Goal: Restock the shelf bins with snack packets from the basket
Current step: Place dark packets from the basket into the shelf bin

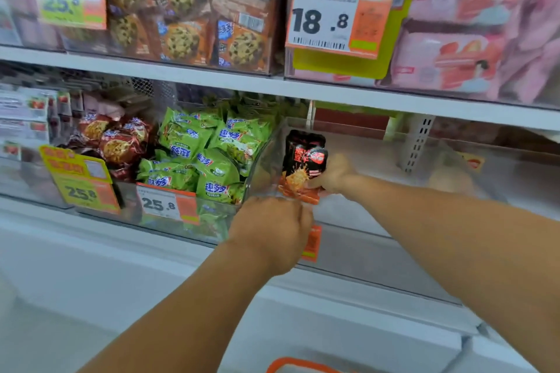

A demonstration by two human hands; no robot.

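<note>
My right hand (331, 174) grips a black-and-orange snack packet (304, 165), upright inside the clear bin (378, 221) beside the green packets (209, 154). Left hand (272, 233) is curled at the bin's front edge; can't tell if it's holding anything.

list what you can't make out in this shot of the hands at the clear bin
Head view:
- Orange-rimmed basket: cut off by the bottom edge; contents unseen.
- Left hand: fingers curled away; what they hold is hidden.
- Black and orange snack packet: lower part blurred.
- Right hand: fingertips hidden behind the packet.
</note>
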